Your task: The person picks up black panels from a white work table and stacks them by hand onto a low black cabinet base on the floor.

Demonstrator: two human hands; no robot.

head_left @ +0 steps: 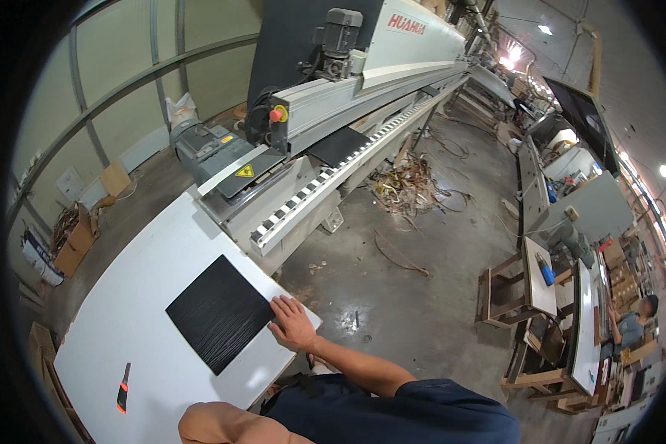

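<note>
A square black panel (220, 314) with a wavy textured surface lies flat on the white tabletop (133, 296). At the panel's right corner rests my right hand (293, 324), its fingers stretched out and touching the panel's edge near the table's border. My left arm (226, 424) shows bent at the lower edge, but the hand itself is out of sight. To the left of the panel, a utility knife (123, 391) with an orange and black handle lies on the table.
A long edge-banding machine (370, 96) with a roller rail (311, 194) runs away from the table, another dark panel (339, 146) on it. Tangled strip scraps (407, 181) litter the floor. Workbenches (540, 281) stand at right, where another person (630, 325) is.
</note>
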